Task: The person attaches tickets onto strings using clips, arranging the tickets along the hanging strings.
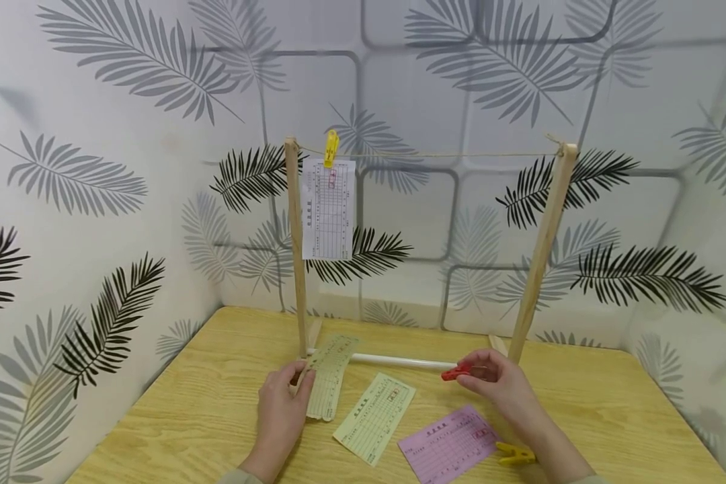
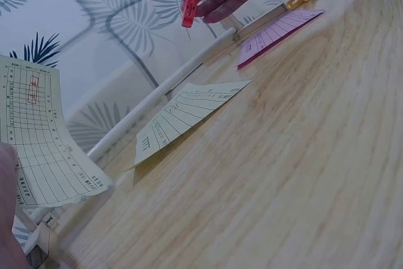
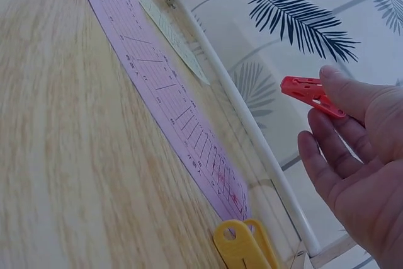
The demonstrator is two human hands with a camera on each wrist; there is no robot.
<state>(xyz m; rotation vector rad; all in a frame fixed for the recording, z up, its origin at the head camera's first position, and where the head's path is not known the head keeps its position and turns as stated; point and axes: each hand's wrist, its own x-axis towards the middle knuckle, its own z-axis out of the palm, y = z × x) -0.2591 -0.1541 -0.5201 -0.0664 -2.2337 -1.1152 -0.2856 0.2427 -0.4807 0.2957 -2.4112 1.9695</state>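
Observation:
My left hand (image 1: pixel 283 403) pinches a pale green printed slip (image 1: pixel 329 376) by its left edge; the slip is raised and bends. My right hand (image 1: pixel 505 386) holds a red clothespin (image 1: pixel 456 372) between thumb and fingers, above the white rod. On the table between the hands lies a second pale green slip (image 1: pixel 375 418). Nearer my right hand is a pink slip (image 1: pixel 449 444), with a yellow clothespin (image 1: pixel 515 454) at its right corner. A white slip (image 1: pixel 329 210) hangs from the string (image 1: pixel 435 155) under another yellow clothespin (image 1: pixel 331 148).
Two wooden posts, the left post (image 1: pixel 297 249) and the right post (image 1: pixel 544 249), carry the string between them. Low between them runs a white rod (image 1: pixel 399 361). The wooden table (image 1: pixel 187 403) meets a leaf-patterned wall covering (image 1: pixel 411 282) behind the frame.

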